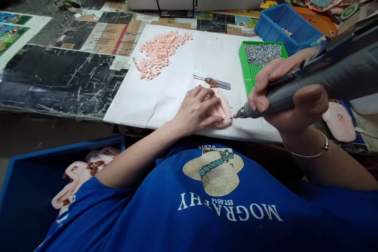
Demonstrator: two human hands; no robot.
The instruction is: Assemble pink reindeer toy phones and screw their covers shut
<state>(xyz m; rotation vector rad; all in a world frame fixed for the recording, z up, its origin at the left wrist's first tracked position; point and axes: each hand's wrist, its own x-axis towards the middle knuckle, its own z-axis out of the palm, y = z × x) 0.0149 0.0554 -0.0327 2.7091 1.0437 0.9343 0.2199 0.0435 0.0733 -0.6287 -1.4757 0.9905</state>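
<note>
Both hands are busy at the lower centre of the frame: the left hand (197, 111) presses a pink plastic piece (223, 108) flat on the white surface (177, 75), while the right hand (291, 98) is clenched round a grey power screwdriver (283, 100). Its tip touches the piece's right edge, so this looks like the fastening step, calling for a steady, straight push.

pale pink plastic piece (223, 107), grey power screwdriver (310, 86), green tray (249, 71) of silvery screws (262, 53), blue bin (286, 27) far right, white sheet (183, 67).
</note>
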